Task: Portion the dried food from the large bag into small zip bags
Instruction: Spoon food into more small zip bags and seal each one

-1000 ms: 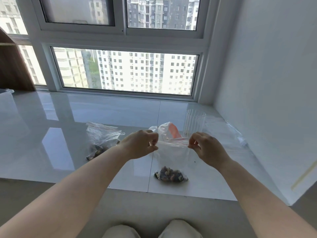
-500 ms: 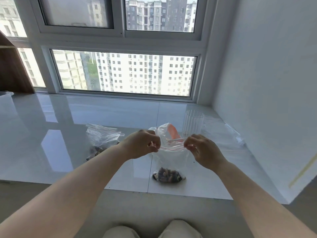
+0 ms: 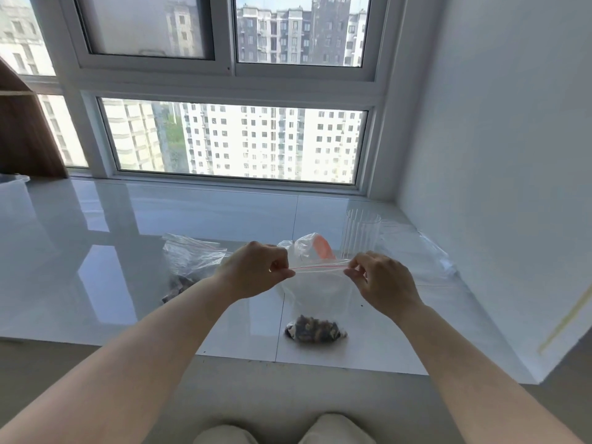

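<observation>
A small clear zip bag with a red zip line hangs between my hands, a clump of dark dried food at its bottom. My left hand pinches the bag's top left corner. My right hand pinches the top right corner, so the zip strip is stretched flat between them. Behind the small bag stands a larger clear bag with an orange patch. Another small zip bag holding dark food lies to the left on the sill.
A clear ribbed plastic cup stands behind my right hand, next to flat empty zip bags. The glossy white sill ends at a white wall on the right. A wooden shelf stands far left.
Both hands slid back out along the zip strip to its ends, after having moved closer together. The top of the bag now looks pressed flat.
</observation>
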